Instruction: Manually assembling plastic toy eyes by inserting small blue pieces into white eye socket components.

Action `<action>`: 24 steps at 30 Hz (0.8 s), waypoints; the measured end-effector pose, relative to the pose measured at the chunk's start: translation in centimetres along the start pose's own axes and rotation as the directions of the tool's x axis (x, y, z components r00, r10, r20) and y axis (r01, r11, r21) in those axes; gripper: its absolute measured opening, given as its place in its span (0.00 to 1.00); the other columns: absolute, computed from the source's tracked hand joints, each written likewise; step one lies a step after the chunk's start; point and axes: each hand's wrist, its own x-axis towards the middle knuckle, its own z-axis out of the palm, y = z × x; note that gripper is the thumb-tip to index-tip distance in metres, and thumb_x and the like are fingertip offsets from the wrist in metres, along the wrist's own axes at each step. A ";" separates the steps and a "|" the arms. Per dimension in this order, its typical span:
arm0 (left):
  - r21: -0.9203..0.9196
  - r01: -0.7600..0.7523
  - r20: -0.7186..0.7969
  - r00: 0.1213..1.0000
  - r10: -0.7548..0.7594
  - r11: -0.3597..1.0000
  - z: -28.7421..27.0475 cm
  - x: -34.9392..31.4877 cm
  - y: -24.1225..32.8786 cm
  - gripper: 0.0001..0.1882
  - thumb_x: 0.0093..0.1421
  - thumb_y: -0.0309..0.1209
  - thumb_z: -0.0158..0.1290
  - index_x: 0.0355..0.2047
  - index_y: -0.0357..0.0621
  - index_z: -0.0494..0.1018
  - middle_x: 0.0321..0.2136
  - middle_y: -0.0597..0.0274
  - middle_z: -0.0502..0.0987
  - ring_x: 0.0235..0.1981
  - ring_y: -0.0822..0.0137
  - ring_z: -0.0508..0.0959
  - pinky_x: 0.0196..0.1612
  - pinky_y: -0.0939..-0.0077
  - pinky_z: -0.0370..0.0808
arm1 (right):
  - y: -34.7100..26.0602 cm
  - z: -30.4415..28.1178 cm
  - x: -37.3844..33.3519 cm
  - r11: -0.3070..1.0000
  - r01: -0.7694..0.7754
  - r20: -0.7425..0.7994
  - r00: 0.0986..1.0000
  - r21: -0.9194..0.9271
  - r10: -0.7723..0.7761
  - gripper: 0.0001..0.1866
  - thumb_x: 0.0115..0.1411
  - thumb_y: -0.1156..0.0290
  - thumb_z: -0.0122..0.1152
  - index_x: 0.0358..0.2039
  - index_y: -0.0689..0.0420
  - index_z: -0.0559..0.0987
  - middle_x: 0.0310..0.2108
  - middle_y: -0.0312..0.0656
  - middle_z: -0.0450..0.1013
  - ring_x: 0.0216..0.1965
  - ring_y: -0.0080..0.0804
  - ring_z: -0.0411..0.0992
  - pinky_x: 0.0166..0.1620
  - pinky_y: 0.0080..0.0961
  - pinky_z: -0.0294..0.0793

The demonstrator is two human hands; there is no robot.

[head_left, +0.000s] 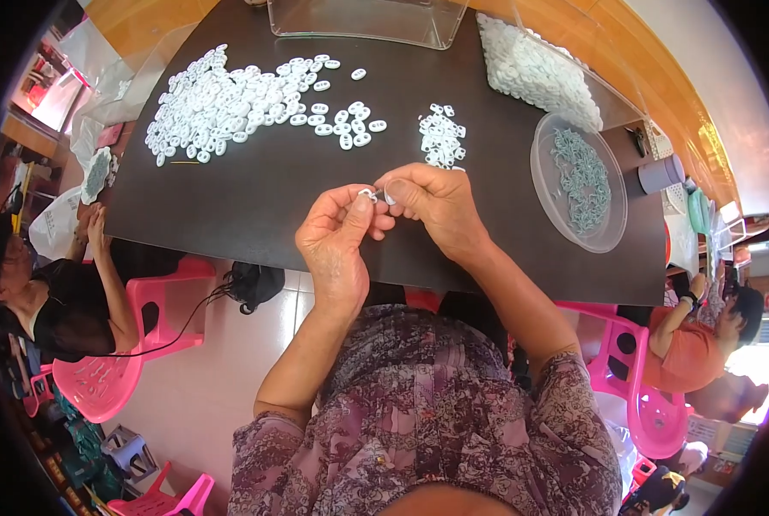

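Above the near edge of the dark table (255,202), my two hands meet, fingertips almost touching. My left hand (337,236) pinches a small white plastic piece (368,194) between thumb and fingers. The thumb and fingers of my right hand (440,206) are closed right beside that piece; what they grip is too small and covered to name. Just beyond my right hand lies a small heap of white plastic pieces (442,138). Farther left spreads a large pile of white oval pieces (230,103), each with two openings.
A round translucent tray (544,185) at the right holds small grey-green parts (582,176). Behind it lies a clear bag of white pieces (535,69). A clear plastic box (367,36) stands at the far edge, a purple-grey cup (661,174) at the right. People sit at both sides.
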 end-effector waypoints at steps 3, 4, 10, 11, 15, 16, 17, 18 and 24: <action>-0.010 0.007 -0.016 1.000 -0.007 1.000 0.1 -0.2 -0.1 0.06 0.59 0.24 0.50 0.34 0.32 0.72 0.25 0.58 0.76 0.23 0.72 0.75 0.25 0.84 0.70 | -0.1 0.3 -0.8 1.000 0.002 -0.031 1.000 0.031 -0.001 0.09 0.59 0.72 0.54 0.35 0.64 0.78 0.26 0.35 0.73 0.27 0.16 0.68 0.31 0.13 0.68; -0.009 0.010 -0.015 1.000 -0.010 1.000 0.1 -0.2 -0.2 0.06 0.59 0.24 0.50 0.34 0.32 0.72 0.25 0.58 0.76 0.23 0.72 0.75 0.25 0.84 0.70 | 0.0 0.3 -0.9 0.999 0.000 -0.033 0.999 0.032 0.001 0.09 0.59 0.72 0.54 0.35 0.64 0.78 0.26 0.35 0.73 0.27 0.16 0.68 0.31 0.13 0.68; -0.007 0.034 -0.014 0.999 -0.034 0.999 0.2 -0.4 -0.1 0.06 0.59 0.24 0.51 0.34 0.32 0.72 0.25 0.57 0.77 0.22 0.72 0.76 0.25 0.84 0.70 | 1.2 -0.4 -1.5 0.989 0.123 -0.052 0.991 0.081 -0.119 0.09 0.57 0.76 0.56 0.37 0.65 0.77 0.27 0.35 0.74 0.28 0.17 0.68 0.32 0.13 0.68; 0.000 0.042 -0.018 0.999 -0.042 0.999 0.3 -0.4 0.0 0.06 0.59 0.24 0.51 0.34 0.32 0.72 0.25 0.56 0.77 0.22 0.72 0.76 0.25 0.84 0.70 | 1.0 -0.6 -1.7 0.994 0.077 -0.050 0.996 0.079 -0.073 0.08 0.56 0.76 0.56 0.36 0.64 0.77 0.27 0.35 0.74 0.28 0.16 0.68 0.31 0.13 0.67; 0.033 0.065 0.010 0.998 -0.066 0.997 0.1 -0.7 -0.1 0.06 0.58 0.23 0.51 0.35 0.32 0.72 0.25 0.56 0.77 0.22 0.71 0.76 0.24 0.84 0.69 | 0.5 -0.4 -2.0 0.996 0.013 -0.125 0.992 0.091 -0.001 0.08 0.56 0.77 0.57 0.36 0.64 0.78 0.26 0.34 0.73 0.27 0.15 0.67 0.29 0.13 0.65; 0.034 0.066 0.013 0.998 -0.066 0.997 0.2 -0.8 -0.1 0.06 0.58 0.23 0.51 0.35 0.32 0.72 0.25 0.56 0.77 0.22 0.71 0.76 0.24 0.84 0.69 | 0.5 -0.6 -2.1 0.996 0.014 -0.127 0.992 0.091 -0.002 0.08 0.56 0.77 0.57 0.36 0.64 0.78 0.26 0.34 0.73 0.27 0.15 0.67 0.29 0.13 0.65; 0.025 0.055 0.032 0.998 -0.056 0.998 0.4 -1.0 0.0 0.07 0.58 0.23 0.51 0.37 0.32 0.72 0.25 0.56 0.77 0.22 0.71 0.76 0.24 0.84 0.69 | 0.6 -0.8 -2.1 0.993 0.036 -0.120 0.993 0.113 -0.023 0.08 0.56 0.77 0.57 0.36 0.63 0.78 0.26 0.33 0.73 0.27 0.16 0.67 0.29 0.13 0.65; 0.015 0.044 0.051 0.998 -0.045 0.999 0.5 -1.1 0.1 0.08 0.58 0.23 0.51 0.38 0.33 0.72 0.25 0.57 0.77 0.22 0.71 0.76 0.24 0.84 0.69 | 0.6 -1.0 -2.1 0.989 0.059 -0.113 0.993 0.135 -0.044 0.08 0.56 0.77 0.56 0.36 0.63 0.78 0.26 0.33 0.73 0.26 0.16 0.66 0.29 0.13 0.65; 0.085 -0.007 0.052 0.999 0.002 0.996 1.0 -1.6 -0.2 0.08 0.58 0.22 0.51 0.38 0.32 0.72 0.25 0.56 0.77 0.20 0.72 0.75 0.23 0.84 0.69 | 0.4 -1.1 -2.4 0.990 0.095 -0.155 0.985 0.108 -0.077 0.07 0.55 0.77 0.57 0.35 0.63 0.78 0.26 0.34 0.73 0.26 0.15 0.66 0.29 0.13 0.65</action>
